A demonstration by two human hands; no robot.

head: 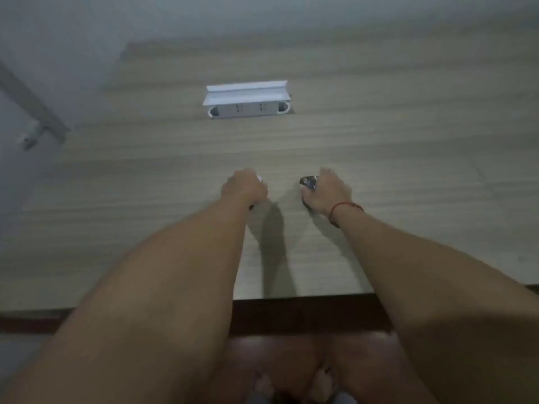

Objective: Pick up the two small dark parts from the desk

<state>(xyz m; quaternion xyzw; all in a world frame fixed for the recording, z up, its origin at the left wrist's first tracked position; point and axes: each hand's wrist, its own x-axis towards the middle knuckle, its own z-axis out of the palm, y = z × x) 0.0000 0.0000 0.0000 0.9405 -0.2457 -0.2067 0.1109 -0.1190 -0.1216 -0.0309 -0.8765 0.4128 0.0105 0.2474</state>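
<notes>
**A:** What surface is showing, and what room is around it?

**B:** A pale wood-grain tabletop (pixel 379 135) is filling most of the view, with the grain running side to side. Its near edge is sitting at six o'clock, with a dark reddish strip beneath it. Grey floor and a grey wall are lying off toward ten o'clock, dim and blurred.

**A:** What are the hands doing?

**B:** Both bare arms are reaching forward over the tabletop. The left hand (pixel 244 186) is curling its fingers around something small; only a pale tip is showing at its one o'clock side, too blurred to name. The right hand (pixel 326 191), wearing a red string bracelet (pixel 344 209) at the wrist, is gripping a small dark shiny object (pixel 308 181) that is poking out at its nine o'clock side. The two hands are near each other, not touching.

**A:** Anything else on the tabletop?

**B:** A white socket box (pixel 247 100) with its lid raised is sitting at twelve o'clock, well apart from the hands.
</notes>
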